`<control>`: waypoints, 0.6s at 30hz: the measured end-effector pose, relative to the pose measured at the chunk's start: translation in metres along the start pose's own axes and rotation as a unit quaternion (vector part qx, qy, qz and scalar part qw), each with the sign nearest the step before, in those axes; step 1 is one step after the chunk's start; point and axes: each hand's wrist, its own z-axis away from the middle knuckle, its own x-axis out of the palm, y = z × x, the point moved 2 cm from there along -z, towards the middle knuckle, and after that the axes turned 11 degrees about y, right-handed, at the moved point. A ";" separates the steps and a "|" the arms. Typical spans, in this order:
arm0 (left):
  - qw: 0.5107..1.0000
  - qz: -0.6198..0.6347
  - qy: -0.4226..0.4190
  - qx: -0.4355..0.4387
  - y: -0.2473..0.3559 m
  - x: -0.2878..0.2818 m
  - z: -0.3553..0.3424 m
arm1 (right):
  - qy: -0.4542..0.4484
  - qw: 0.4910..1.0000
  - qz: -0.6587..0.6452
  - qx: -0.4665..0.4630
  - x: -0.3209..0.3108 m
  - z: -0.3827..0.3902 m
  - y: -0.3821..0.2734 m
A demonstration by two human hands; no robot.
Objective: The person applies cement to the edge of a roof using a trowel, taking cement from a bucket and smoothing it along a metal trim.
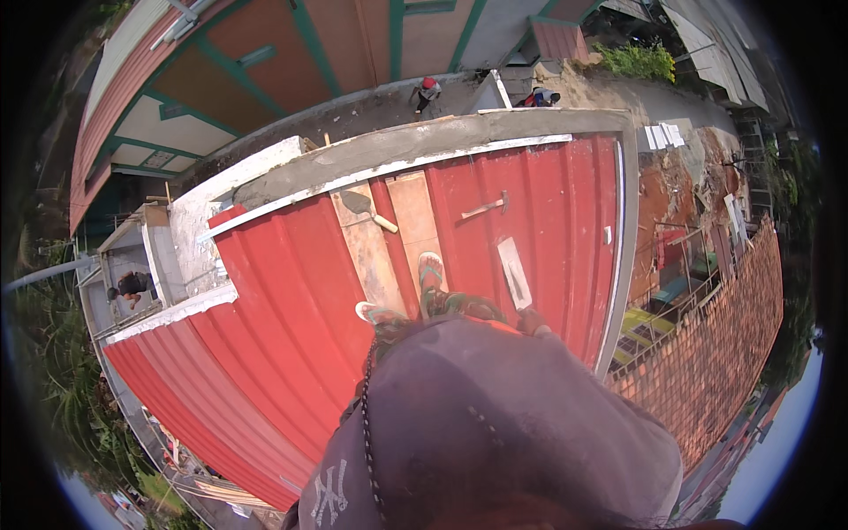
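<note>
My right hand (532, 322) is low beside my right leg, its fingers closed around the lower end of a short, flat, pale board (512, 270) with a dark strip along it. The board points away from me over the red ribbed metal roof (291, 265). My left hand is out of sight. Ahead of my feet, a pointing trowel (358, 203) with a pale handle rests on a wooden plank (375, 265). Right of it runs a second plank (413, 212). A claw hammer (483, 209) with a wooden handle lies on the metal farther right.
I stand in sandals (430, 270) at the planks. A grey cement parapet (424, 137) borders the roof's far side and continues down its right side. Below are a person in a red cap (427, 92) and others. A tiled roof (707, 353) slopes at the right.
</note>
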 end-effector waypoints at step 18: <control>0.946 0.257 -0.184 -0.071 -0.031 0.025 -0.013 | 0.048 0.992 -0.088 0.077 0.004 -0.059 -0.046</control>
